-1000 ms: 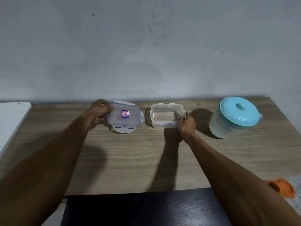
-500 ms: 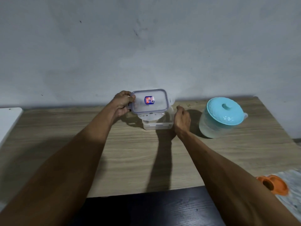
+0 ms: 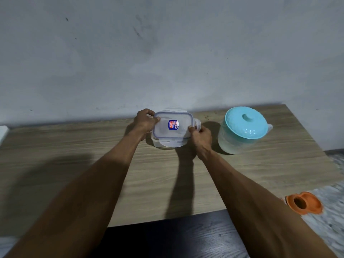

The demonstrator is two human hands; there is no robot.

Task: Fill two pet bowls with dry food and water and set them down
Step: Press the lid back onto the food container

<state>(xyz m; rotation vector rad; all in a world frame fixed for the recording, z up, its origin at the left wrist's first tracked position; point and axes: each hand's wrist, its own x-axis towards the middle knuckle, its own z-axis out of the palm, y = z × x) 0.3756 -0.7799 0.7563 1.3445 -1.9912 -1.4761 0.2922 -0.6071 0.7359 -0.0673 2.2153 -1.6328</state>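
Both hands hold a clear lid point(image 3: 172, 126) over a tub point(image 3: 158, 143) at the table's point(image 3: 74, 146) 12 o'clock edge. The left hand point(image 3: 144, 121) pinches its 9 o'clock end; the right hand point(image 3: 202, 137) grips the 3 o'clock end. A teal-lidded jug point(image 3: 243, 130) stands at 3 o'clock from the tub.

wall point(image 3: 167, 53): grey, scuffed | table point(image 3: 74, 146): light wood grain, against wall | floor point(image 3: 331, 211): grey speckled
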